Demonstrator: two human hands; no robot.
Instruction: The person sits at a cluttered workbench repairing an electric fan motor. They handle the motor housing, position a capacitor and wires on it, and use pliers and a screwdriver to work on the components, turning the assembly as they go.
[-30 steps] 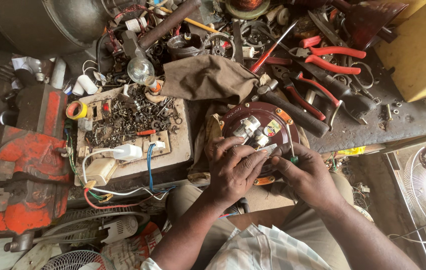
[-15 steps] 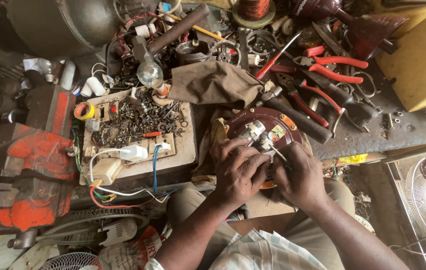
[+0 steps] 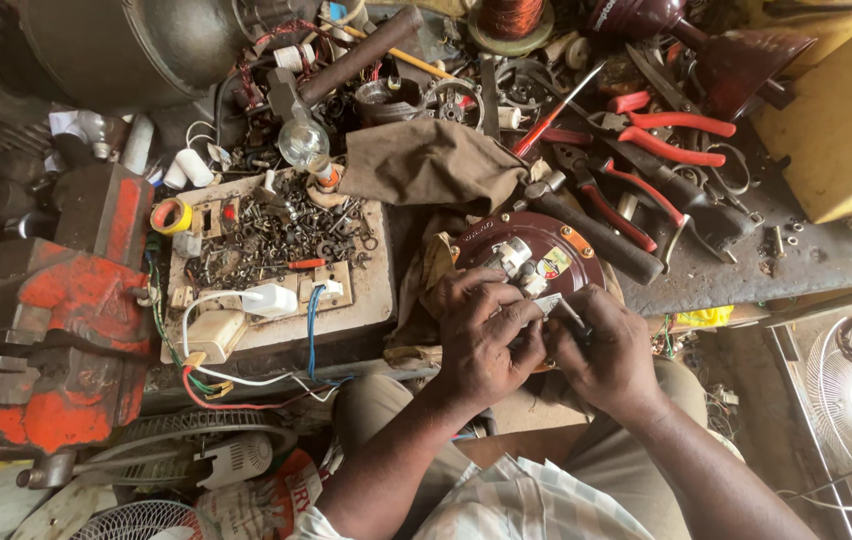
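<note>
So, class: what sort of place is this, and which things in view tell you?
Probably a small electrical repair workshop: an orange bench vise, red-handled pliers among scattered tools, and a round dark red motor part that both hands work on.

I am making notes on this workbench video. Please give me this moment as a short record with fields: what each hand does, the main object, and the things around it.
Left hand: rests on the near edge of the round dark red motor part, fingers curled over it
Right hand: pinches a small pale piece against the same part
Left of the part: board with loose screws, orange bench vise
Behind it: brown cloth, red-handled pliers
Setting: cluttered workbench
</note>
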